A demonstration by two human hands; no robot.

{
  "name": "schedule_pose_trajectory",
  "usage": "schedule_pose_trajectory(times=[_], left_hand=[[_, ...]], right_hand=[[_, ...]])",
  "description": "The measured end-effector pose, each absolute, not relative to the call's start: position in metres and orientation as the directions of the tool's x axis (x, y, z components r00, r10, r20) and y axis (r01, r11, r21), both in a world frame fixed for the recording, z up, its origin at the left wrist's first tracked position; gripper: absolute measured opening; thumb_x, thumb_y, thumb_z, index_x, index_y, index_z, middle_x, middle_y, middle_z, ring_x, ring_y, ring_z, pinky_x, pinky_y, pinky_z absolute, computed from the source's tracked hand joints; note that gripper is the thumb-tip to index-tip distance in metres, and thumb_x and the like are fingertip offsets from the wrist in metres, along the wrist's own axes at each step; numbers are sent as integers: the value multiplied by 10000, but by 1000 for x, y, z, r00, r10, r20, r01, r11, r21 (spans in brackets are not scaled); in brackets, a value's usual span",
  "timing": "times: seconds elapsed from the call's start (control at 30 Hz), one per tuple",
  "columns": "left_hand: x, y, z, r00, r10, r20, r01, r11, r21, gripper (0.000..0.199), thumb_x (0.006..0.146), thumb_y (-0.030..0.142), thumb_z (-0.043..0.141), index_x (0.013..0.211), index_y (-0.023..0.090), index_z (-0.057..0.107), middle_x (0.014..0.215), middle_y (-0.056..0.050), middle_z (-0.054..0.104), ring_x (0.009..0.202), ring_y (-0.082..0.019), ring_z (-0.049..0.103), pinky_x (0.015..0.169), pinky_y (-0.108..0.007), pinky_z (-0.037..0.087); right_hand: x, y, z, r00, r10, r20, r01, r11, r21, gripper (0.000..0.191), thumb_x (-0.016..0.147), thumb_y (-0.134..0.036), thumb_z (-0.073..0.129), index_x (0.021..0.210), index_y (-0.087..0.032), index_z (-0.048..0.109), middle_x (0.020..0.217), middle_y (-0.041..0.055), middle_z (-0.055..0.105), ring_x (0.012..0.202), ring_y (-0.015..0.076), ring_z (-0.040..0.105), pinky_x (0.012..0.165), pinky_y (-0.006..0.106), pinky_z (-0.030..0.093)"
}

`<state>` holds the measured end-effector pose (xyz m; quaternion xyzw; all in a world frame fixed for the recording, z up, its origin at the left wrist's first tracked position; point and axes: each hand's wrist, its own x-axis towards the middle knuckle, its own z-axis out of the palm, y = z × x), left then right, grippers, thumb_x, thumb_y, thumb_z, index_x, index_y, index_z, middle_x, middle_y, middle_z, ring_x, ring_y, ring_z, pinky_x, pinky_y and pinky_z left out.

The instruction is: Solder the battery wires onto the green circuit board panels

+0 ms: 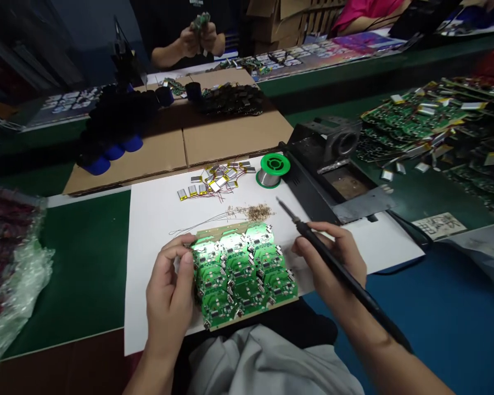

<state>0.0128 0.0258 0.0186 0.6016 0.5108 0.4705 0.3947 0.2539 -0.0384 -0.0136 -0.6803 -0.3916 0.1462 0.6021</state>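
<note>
Although the panel of green circuit boards looks stiff and fairly light, its exposed small components and metal tabs make it seem fragile, so the safest hold is probably on its tan frame strip or outer edges rather than across the parts. The boards may also flex at the joints between them if the panel is lifted from one corner.

The left hand is closed around the panel's left edge, with the thumb on top and the fingers curled in from the side, and the panel lies just to the right of that hand. Its far end reaches toward the middle of a white sheet, and its near edge sits close to the sheet's front edge.

The right hand is closed around the black handle of a soldering iron in a pen-like grip, just right of the panel and apart from it. The iron's thin tip points up and left, above the sheet and clear of the boards.

Beyond the panel lie a scatter of small trimmings, a group of pouch cells with wire leads, and a spool of solder wire. A soldering iron stand sits to the right.
</note>
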Motion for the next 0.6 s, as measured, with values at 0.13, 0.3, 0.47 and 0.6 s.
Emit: schedule_pose_trajectory(times=[0.13,0.3,0.47,0.6], left_hand=[[5,30,17,2,976,220,300,-210,931,118,1053,314,617,992,220,657,1182,-70,726,1182,-213,668,1012,-336,527],[1,39,17,7,958,285,344,-270,899,100,1035,303,638,999,216,674,1082,-45,683,1000,-188,679,896,-314,544],[3,41,26,-10,939,344,472,-299,829,111,1010,296,665,929,228,702,1132,-60,650,1114,-220,634,862,-328,513],[1,37,29,-19,936,352,498,-296,815,94,1002,286,670,931,236,708,1196,-61,657,1188,-224,628,864,-320,515]], right_hand=[[259,-42,-17,659,701,273,438,-62,-897,158,875,-373,773,965,-243,784,900,46,811,776,212,773,683,330,628],[261,-41,-15,669,698,255,424,-77,-902,130,860,-367,778,907,-252,814,874,38,821,777,221,783,669,324,631],[260,-40,-12,634,738,232,406,-63,-912,141,861,-360,777,933,-253,831,906,46,833,813,235,797,683,331,646],[258,-40,-14,626,744,233,401,-51,-914,149,871,-365,778,964,-260,829,932,45,835,832,237,799,698,342,654]])
